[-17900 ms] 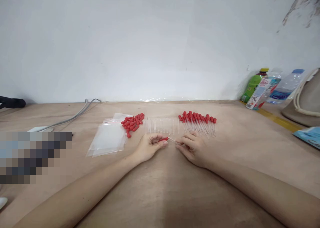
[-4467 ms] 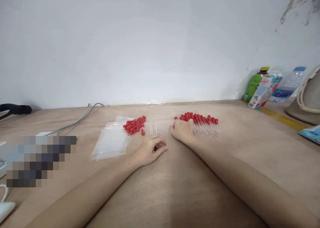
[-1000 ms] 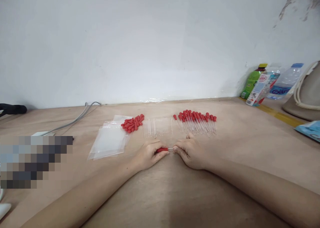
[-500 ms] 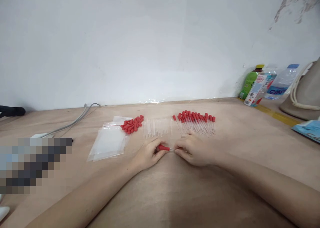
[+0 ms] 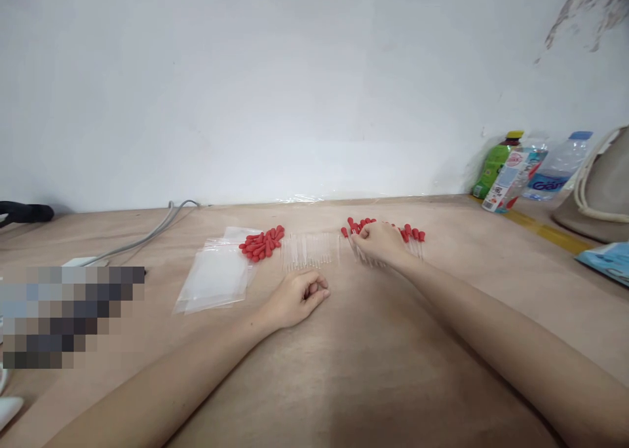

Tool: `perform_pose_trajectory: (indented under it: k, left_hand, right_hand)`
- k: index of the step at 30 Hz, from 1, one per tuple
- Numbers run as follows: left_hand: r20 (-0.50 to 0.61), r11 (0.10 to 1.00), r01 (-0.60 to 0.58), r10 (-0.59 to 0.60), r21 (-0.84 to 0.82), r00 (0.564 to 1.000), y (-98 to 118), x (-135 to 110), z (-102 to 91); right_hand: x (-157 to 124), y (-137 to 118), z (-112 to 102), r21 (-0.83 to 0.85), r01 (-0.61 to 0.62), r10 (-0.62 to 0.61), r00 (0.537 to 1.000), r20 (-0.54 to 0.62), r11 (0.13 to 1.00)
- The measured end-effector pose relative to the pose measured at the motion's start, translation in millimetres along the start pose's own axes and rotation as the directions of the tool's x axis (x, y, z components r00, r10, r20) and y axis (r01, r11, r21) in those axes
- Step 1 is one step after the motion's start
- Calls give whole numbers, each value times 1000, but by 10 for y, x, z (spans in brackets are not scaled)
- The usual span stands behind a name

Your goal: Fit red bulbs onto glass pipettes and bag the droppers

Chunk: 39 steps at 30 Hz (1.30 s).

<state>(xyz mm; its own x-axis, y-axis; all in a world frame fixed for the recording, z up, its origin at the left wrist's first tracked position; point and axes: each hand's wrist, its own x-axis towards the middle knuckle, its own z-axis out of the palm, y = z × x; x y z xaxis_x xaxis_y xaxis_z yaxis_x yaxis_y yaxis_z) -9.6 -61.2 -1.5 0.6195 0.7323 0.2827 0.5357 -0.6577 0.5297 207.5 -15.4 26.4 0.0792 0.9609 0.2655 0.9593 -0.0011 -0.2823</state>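
When looking out from the near edge of the worktop (image 5: 344, 382), can see first the left hand (image 5: 301, 298), loosely curled, with thumb and fingertips apart and nothing visible between; perhaps set there for easy reach. Toward the left edge, thin, see-through plastic bags (image 5: 216, 274), flat and overlapping. Partly over their right side, a heap of red bulbs (image 5: 263, 243), smooth, rubbery-looking and drop-shaped. Midway between left and right edges, clear tubes (image 5: 308, 250), slim, straight and laid side by side, probably against tangling. Farther toward the right edge, a fanned row of droppers (image 5: 407, 230), with red ends toward the far edge; apparently grouped apart to avoid mixing with loose parts. Over the row's left end, the right hand (image 5: 383, 242), with fingertips pinched narrow; cannot tell whether gripping a dropper. Along the far edge, to the left, a bent grey cable (image 5: 152, 232); near the far right corner, glossy bottles (image 5: 494, 166); behind, a pale wall (image 5: 295, 94).
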Motion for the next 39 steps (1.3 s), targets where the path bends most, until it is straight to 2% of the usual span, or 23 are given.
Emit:
perform_pose_trajectory:
  k: [6, 10, 17, 20, 22, 25, 28, 31, 35, 39]
  left_hand:
    - [22, 1000, 1, -1, 4, 1000, -12, -14, -12]
    - [27, 1000, 3, -3, 7, 1000, -9, -8, -20]
    - [23, 1000, -8, 8, 17, 1000, -4, -21, 5]
    - [-23, 998, -16, 17, 57, 1000, 4, -11, -3]
    - [-127, 986, -10, 32, 169, 991, -21, 25, -63]
    - [-355, 892, 94, 78, 441, 932, -158, 102, -238]
    - [-466, 720, 284, 61, 633, 883, -396, 143, -428]
    - [-488, 604, 360, 55, 711, 871, -629, 121, -534]
    - [-459, 547, 362, 48, 755, 887, -795, 79, -546]
    - [-468, 533, 369, 57, 761, 882, -837, 80, -532]
  right_hand:
    - [155, -63, 194, -121, -36, 35, 999, -8, 992]
    - [109, -73, 201, -145, -1, 0, 1000, -9, 989]
    - [-18, -325, 282, -155, 54, -56, 998, -5, 986]
    - [-16, -393, 331, -162, 52, -49, 999, 18, 986]
    - [-7, -412, 350, -161, 52, -48, 998, 30, 986]
    - [-21, -421, 362, -159, 52, -49, 998, 24, 986]
    - [-99, -411, 353, -155, 64, -69, 997, -29, 986]
    - [-229, -364, 333, -147, 89, -106, 988, -113, 985]
    - [-429, -206, 311, -112, 181, -205, 940, -271, 977]
    - [-599, 35, 302, -95, 250, -267, 897, -353, 964]
